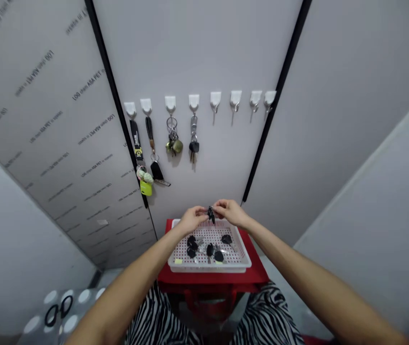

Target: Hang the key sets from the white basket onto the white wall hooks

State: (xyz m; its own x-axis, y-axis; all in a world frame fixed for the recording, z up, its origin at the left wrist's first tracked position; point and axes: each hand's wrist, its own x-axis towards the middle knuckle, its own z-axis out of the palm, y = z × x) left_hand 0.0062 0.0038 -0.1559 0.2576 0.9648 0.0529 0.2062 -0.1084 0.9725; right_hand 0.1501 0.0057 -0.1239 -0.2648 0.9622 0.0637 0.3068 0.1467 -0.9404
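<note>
Your tray (242,261) holding keys (209,249) sits on a red stool (258,275). Over its far edge, your left hand (191,220) and right hand (231,212) pinch one black key (210,214) between fingertips. Beyond, hooks (216,99) line the wall.

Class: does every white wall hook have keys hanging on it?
No: the four right-hand hooks hang bare; only the left four hold keys.

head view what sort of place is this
Probably an indoor key-storage corner: white wall hooks with hanging key bunches, and a white perforated plastic tray of black-headed keys on a red stool.
</note>
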